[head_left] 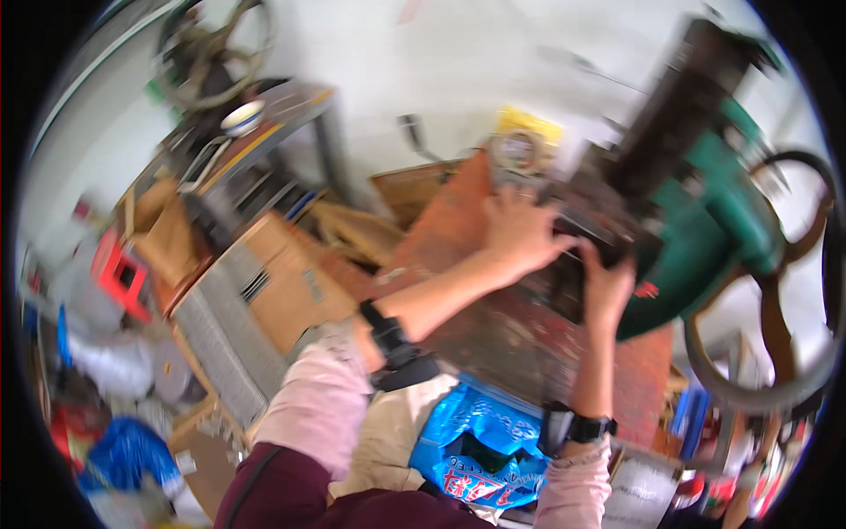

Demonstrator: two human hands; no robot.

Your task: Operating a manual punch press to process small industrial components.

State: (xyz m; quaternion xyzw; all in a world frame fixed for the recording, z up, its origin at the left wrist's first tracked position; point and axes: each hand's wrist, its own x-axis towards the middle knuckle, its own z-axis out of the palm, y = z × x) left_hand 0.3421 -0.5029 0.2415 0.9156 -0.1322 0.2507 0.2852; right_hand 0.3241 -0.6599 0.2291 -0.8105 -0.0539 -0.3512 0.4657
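Note:
A green hand press (pixel 718 225) with a dark metal ram (pixel 683 106) stands on a worn red-brown bench (pixel 493 344). Under the ram sits a dark metal block (pixel 595 220). My left hand (pixel 520 231) reaches to the block's left side, fingers apart, its fingertips against or very close to the metal. From below, my right hand (pixel 608 286) comes up to the block's front edge, with fingers and thumb bent around something small or the edge itself. Motion blur and the block hide what lies between the fingertips. Behind my left hand is a roll of tape (pixel 518 150).
The press's curved handwheel (pixel 767 392) juts out at the right. A blue plastic bag (pixel 480 441) lies open at my lap. Left of the bench are cardboard boxes (pixel 286 273), a red stool (pixel 119 275) and a second bench (pixel 273 132) carrying a bowl (pixel 242 117).

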